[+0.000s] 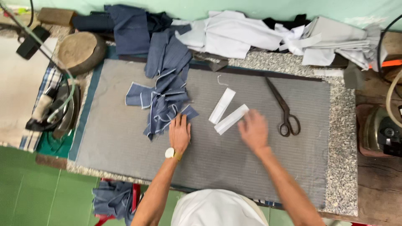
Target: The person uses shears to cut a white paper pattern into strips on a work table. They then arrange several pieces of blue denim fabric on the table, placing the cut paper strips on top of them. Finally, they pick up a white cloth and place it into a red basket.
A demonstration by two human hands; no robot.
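The left hand [179, 134] lies flat with fingers spread on soft, light blue fabric pieces [164, 104], while the blurred right hand [253, 130], fingers unclear, touches a thin white strip [231, 119].

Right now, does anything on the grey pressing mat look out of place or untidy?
Mostly tidy. The two white fabric strips lie askew, forming a V by the right hand. The blue denim pieces sit in a loose heap at the left hand. Nothing looks spilled or damaged.

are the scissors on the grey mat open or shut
Shut: the scissors lie flat, blades together in one dark point, the two handle loops side by side.
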